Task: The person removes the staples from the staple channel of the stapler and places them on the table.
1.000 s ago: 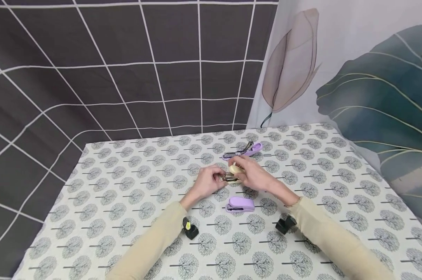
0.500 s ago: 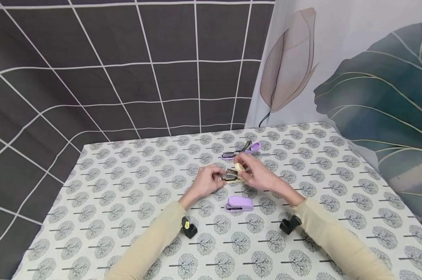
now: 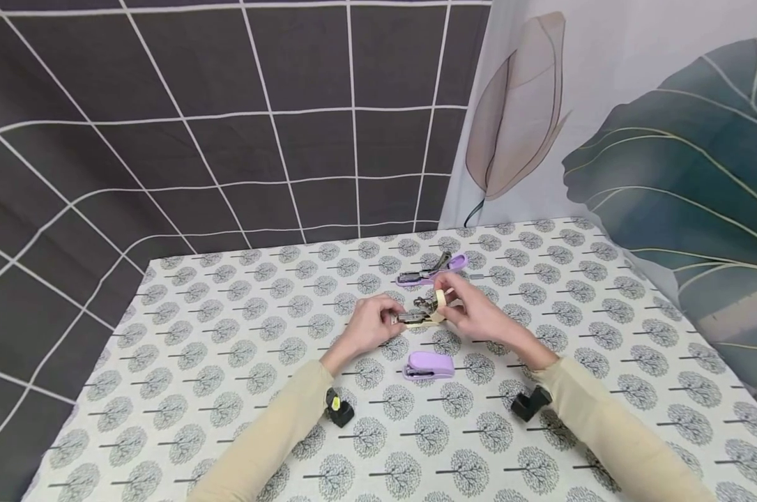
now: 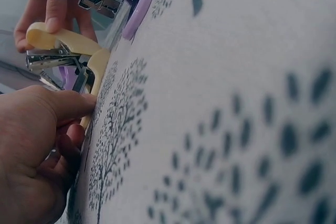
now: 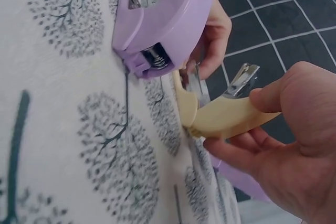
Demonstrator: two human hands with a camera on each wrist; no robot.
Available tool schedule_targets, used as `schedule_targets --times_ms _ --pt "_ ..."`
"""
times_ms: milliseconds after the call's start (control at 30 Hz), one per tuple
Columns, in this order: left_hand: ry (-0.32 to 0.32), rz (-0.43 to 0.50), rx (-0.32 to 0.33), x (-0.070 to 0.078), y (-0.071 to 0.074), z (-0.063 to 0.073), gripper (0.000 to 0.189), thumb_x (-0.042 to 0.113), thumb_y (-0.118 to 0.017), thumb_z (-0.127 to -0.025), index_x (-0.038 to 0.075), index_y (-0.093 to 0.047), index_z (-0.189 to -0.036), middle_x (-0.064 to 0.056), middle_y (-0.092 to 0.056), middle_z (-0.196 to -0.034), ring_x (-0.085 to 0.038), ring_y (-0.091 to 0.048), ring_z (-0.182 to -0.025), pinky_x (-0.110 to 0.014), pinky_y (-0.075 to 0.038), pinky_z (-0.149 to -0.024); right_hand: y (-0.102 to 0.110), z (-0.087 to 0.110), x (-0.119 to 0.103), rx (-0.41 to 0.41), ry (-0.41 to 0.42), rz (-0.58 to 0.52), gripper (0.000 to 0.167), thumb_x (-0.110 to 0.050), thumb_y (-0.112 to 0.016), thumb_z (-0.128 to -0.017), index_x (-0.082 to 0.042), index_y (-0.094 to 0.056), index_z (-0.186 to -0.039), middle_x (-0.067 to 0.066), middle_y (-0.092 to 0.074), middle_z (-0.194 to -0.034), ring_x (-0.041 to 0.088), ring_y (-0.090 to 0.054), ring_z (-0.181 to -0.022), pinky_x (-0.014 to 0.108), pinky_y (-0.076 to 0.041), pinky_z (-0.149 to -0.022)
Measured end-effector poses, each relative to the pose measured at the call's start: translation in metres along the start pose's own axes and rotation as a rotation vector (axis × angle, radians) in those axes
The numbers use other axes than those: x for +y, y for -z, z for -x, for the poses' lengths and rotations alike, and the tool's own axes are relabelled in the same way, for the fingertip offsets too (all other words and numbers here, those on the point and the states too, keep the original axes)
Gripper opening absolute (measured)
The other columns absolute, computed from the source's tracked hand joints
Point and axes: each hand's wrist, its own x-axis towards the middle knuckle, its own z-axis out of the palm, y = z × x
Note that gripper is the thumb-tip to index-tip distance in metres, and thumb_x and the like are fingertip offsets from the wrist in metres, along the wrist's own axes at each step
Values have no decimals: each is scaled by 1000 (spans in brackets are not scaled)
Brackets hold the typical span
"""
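Observation:
A yellow stapler (image 3: 440, 300) lies between my hands with its top cover swung up and its metal inner parts exposed. My left hand (image 3: 372, 324) pinches the front end of its base between thumb and fingers, as the left wrist view also shows. With thumb and fingers, my right hand (image 3: 472, 310) grips the raised yellow cover (image 5: 231, 116). Nearer to me stands a closed purple stapler (image 3: 430, 365), touched by neither hand. Behind my right hand a second purple stapler (image 3: 416, 277) lies opened wide, its metal arm tilted up.
A cloth with a tree print (image 3: 259, 380) covers the table. A dark curtain with white grid lines (image 3: 309, 153) hangs behind it, and a leaf-patterned curtain (image 3: 667, 167) hangs at the right. A small grey strip (image 3: 476, 276) lies beside the opened purple stapler.
My right hand has moved right and swung the yellow stapler's cover farther back, opening it wider. The left hand keeps its hold on the base. Both purple staplers stay put.

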Motion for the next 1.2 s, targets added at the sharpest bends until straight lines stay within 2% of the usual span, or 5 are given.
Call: schedule_targets --times_ms 333,667,933,1033,1200 --pt "15 17 -20 2 1 1 25 5 -81 -81 1 -72 -104 1 -64 -86 -8 -54 -65 -21 -48 -58 1 9 10 32 -10 -55 31 13 -59 -90 -2 -45 -114 19 -55 -108 34 -64 -97 35 -58 -78" --pt "17 22 -22 2 1 1 25 5 -81 -81 2 -72 -104 1 -64 -87 -7 -54 -65 -21 -49 -58 2 15 16 46 -39 -103 27 13 -55 -91 -3 -44 -111 15 -52 -100 30 -62 -93 32 -56 -83" --pt "15 27 -15 0 0 2 25 5 -81 -81 2 -72 -104 0 -65 -89 -7 -54 -65 -21 -49 -58 1 20 22 77 -34 -130 28 11 -55 -92 -1 -41 -112 15 -52 -96 28 -57 -82 24 -52 -71" --pt "3 23 -12 0 0 1 25 5 -82 -81 2 -72 -103 0 -65 -89 -7 -54 -64 -21 -49 -58 1 21 26 84 -28 -184 29 14 -54 -91 2 -39 -113 18 -53 -100 30 -57 -84 24 -52 -69" --pt "0 16 -8 0 0 1 25 5 -82 -81 1 -72 -103 0 -65 -89 -7 -54 -64 -21 -49 -58 1 23 32 90 -2 -283 29 18 -52 -91 7 -37 -114 26 -51 -118 33 -60 -104 27 -54 -87"
